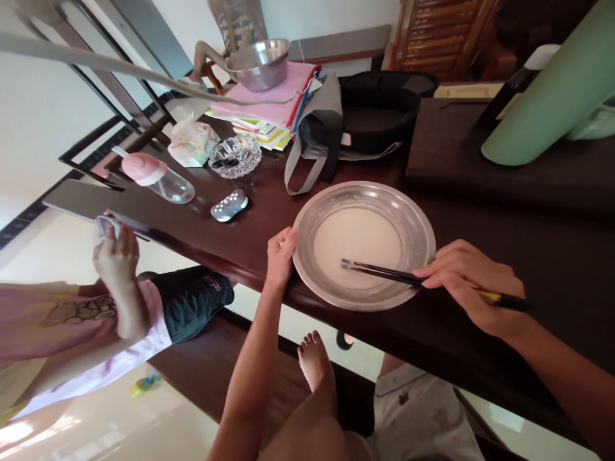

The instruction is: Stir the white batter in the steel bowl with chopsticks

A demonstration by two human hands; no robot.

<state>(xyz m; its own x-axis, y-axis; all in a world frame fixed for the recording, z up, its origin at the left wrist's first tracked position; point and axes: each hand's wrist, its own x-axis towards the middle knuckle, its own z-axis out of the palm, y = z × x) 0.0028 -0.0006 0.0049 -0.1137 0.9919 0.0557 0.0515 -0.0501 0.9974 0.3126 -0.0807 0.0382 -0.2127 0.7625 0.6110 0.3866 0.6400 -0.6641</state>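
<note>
A wide metal basin [423, 218] stands near the front edge of the dark table, with a pale, milky mixture [355, 237] in its bottom. My left hand [280, 256] is closed on the basin's left rim. At the right side, my right hand [473, 285] grips a pair of black chopsticks [384, 273] with yellowish marks near the back ends. Their tips reach over the mixture; whether they touch it or dip in, I cannot tell.
Behind the basin lies a grey and black bag [317, 121]. A crystal bowl [235, 157], pink-capped bottle [158, 178] and grey patterned object [229, 205] are to the left. A steel bowl [262, 64] tops stacked books. A green cylinder [542, 96] leans rightward. Another person [86, 320] sits left.
</note>
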